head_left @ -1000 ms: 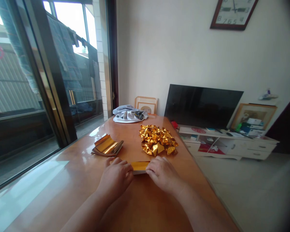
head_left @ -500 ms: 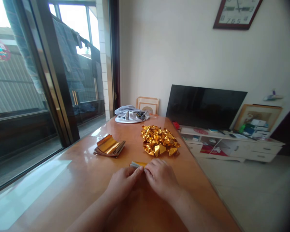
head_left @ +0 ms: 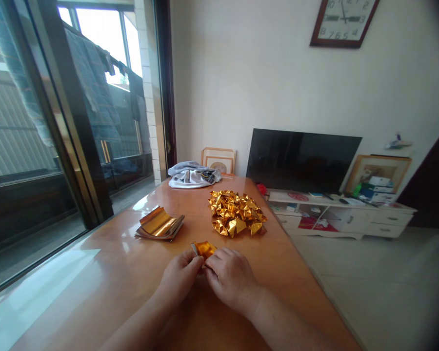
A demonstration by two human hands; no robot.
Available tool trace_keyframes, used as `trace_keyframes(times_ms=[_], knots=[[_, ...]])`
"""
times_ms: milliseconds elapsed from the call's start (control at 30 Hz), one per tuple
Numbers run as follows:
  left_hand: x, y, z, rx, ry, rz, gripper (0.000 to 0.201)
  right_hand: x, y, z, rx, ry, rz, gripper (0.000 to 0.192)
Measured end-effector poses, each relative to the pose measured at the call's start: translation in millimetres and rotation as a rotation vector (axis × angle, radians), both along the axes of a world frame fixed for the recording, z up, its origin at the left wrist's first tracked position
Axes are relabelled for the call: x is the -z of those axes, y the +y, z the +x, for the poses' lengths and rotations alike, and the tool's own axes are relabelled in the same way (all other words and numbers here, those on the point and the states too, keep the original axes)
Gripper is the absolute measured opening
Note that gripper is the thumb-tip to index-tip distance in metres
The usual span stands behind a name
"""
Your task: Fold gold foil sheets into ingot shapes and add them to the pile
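Between my two hands is a piece of gold foil paper (head_left: pixel 206 249), partly folded, its pale underside showing at the left edge. My left hand (head_left: pixel 182 274) pinches its near left side with thumb and fingers. Fingers of my right hand (head_left: pixel 234 277) are closed over its near right side and hide part of it. Beyond and to the left lies a stack of gold foil paper sheets (head_left: pixel 160 224), the top one curling up. A heap of folded gold paper pieces (head_left: pixel 237 212) sits just beyond my right hand.
All this rests on a glossy brown wooden table (head_left: pixel 131 287). Folded clothes (head_left: pixel 193 175) lie at its far end. A television (head_left: pixel 302 161) stands on a white cabinet (head_left: pixel 380 222) to the right, and a sliding glass door (head_left: pixel 73 126) is on the left.
Both hands have shifted slightly left in view with the paper. More of its gold face now shows, tilted up between the hands. The whole view has also turned a little.
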State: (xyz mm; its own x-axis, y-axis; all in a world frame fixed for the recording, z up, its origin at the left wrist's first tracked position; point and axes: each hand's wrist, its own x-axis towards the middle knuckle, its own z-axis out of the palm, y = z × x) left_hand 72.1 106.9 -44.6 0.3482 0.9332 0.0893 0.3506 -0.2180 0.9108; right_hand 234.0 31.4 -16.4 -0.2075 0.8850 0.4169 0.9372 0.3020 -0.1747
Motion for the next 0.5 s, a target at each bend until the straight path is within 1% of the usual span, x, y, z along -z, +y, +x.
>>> trace_keyframes(times_ms=[167,233,333,400,500], knots=[[-10.2,-3.5,-0.2,-0.045,0.006,0.059,0.022,-0.2,-0.9,0.5,-0.024,0.134,-0.094,0.029],[-11.6,-3.3,-2.4,-0.066,0.026,0.105,0.017,-0.4,-0.6,2.7,-0.016,0.190,-0.119,0.027],[-10.7,-1.0,-7.6,-0.125,0.140,0.183,0.011,2.7,2.7,6.1,0.028,0.300,-0.146,0.020],[-10.6,0.0,-10.8,-0.148,0.243,0.230,0.010,6.9,7.5,8.0,0.039,0.453,-0.173,0.017],[-14.7,-2.2,-12.9,-0.168,0.393,0.339,0.008,12.9,16.4,10.4,0.026,0.819,-0.246,0.020]])
